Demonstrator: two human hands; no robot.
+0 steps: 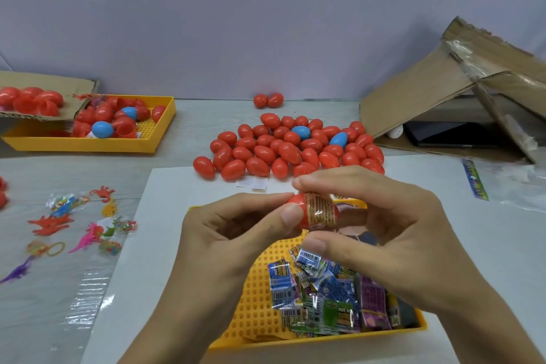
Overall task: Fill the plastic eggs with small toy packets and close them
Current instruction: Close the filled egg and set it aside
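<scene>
Egg in hand: a red plastic egg (298,210) is held at the centre of the frame, above the near tray, with a gold-printed toy packet (320,211) wrapped across its open side; probably the packet is being tucked in before closing.
Left hand (236,233): thumb and fingers pinch the egg's left end, steadying it so the other hand can work.
Right hand (378,227): fingers curl over the top and the thumb presses from below, gripping the packet end of the egg; whether a second half sits under those fingers I cannot tell.
Near tray (254,304): yellow, lower centre, directly under the hands, holding loose packets (325,295) so the next one is within easy reach.
Egg pile (289,148): mostly red closed eggs with two blue, heaped on the table (189,127) just beyond the hands; likely the finished ones.
Far tray (153,139): yellow, upper left, holding open halves and a few blue pieces, probably the supply.
Left side: loose plastic dinosaurs (53,221) and small bags, well apart from the work.
Upper right: a tilted cardboard box (428,91).
Risk: a packet edge caught in the seam could keep the egg from closing.
</scene>
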